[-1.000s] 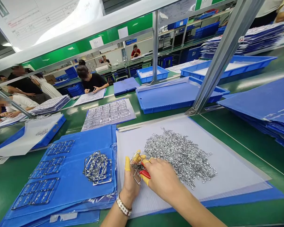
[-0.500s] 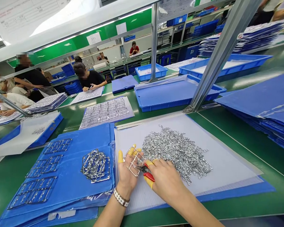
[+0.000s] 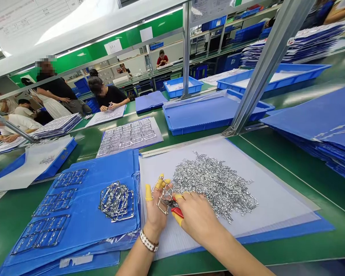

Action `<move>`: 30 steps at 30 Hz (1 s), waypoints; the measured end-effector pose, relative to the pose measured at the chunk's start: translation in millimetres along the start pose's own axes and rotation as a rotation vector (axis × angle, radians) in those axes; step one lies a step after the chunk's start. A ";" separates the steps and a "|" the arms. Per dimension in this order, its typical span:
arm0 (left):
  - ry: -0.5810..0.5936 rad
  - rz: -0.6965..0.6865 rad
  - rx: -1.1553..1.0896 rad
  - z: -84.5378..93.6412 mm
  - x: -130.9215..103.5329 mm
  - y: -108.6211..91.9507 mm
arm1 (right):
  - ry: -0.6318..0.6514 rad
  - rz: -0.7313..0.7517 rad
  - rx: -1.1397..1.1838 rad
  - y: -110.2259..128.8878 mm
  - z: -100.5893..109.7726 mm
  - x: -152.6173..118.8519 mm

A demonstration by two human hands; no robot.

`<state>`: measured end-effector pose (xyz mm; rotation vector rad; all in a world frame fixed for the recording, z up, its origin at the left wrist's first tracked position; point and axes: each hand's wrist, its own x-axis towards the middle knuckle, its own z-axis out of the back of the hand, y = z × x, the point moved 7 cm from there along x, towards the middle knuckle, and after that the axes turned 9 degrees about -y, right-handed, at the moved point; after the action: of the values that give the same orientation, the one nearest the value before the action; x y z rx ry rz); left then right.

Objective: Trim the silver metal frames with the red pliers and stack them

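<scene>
On the palm and fingers of my left hand (image 3: 156,211) rests a small metal wire frame (image 3: 161,194), tilted upright. Yellow finger cots cover several fingertips of both hands. Red-handled pliers (image 3: 176,211) are gripped in my right hand (image 3: 197,216), their jaws at the frame's right side, partly hidden by my fingers. Just beyond my right hand spreads a heap of small shiny metal pieces (image 3: 212,184) on a white sheet (image 3: 264,165). Left of my hands, a pile of similar wire frames (image 3: 116,201) lies on a blue board (image 3: 89,226), with rows of frames (image 3: 51,230) along its left side.
Behind the board, a white sheet carries rows of frames (image 3: 129,137). A blue tray (image 3: 204,115) and a slanted metal post (image 3: 261,76) stand beyond the heap. Blue boards (image 3: 319,122) are stacked at right. Several people sit or stand across the bench.
My left hand has turned slightly, and the wire frame in it now stands a bit more edge-on. The pliers and right hand shifted slightly left. A standing person in the background moved right.
</scene>
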<state>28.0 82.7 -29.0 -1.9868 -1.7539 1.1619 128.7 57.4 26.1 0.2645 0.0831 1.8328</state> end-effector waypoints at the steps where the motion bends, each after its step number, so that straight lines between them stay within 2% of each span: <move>1: -0.002 -0.016 0.010 0.5 0.3 -0.5 | 0.009 0.001 -0.005 1.1 -0.1 0.6; 4: -0.019 -0.028 0.026 2.3 1.3 -2.0 | 0.025 0.011 -0.016 2.9 3.6 1.3; 8: -0.037 0.047 -0.014 3.1 2.1 -3.4 | 0.022 -0.016 -0.035 -6.8 12.6 0.8; 12: 0.039 0.115 -0.057 -3.9 -0.4 -2.7 | -0.026 -0.062 -0.070 -21.7 18.4 4.6; 15: 0.065 0.117 -0.062 -6.5 -2.9 -1.6 | -0.021 -0.059 -0.069 -23.8 14.9 8.3; 30: 0.006 0.068 0.016 0.3 -2.5 1.2 | -0.015 -0.049 -0.052 -21.2 6.4 9.4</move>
<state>28.8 80.0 -29.0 -2.0539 -1.6810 1.1855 147.6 71.8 29.5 0.2379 0.0316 1.7819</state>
